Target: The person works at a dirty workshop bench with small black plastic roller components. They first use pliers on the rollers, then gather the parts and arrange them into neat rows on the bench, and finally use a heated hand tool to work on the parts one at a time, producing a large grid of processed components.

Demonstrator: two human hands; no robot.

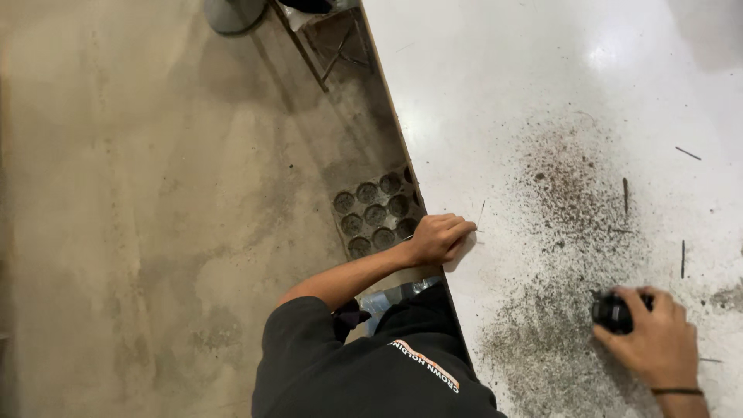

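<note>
My left hand [438,237] rests at the white table's [542,70] left edge, its fingers closed around a few thin dark sticks that poke up from the fist. My right hand [656,337] is at the lower right of the table, gripping a small round black object [612,312] that sits on the surface. Dark powder [569,193] is scattered over the table between and around both hands. Loose thin sticks [625,195] lie on the powder to the right.
A tray of round dark moulded pieces [373,213] sits under the table's edge on the concrete floor [139,217]. A metal frame [333,39] and a round grey base [232,14] stand at the top. A plastic bottle [395,296] lies near my body.
</note>
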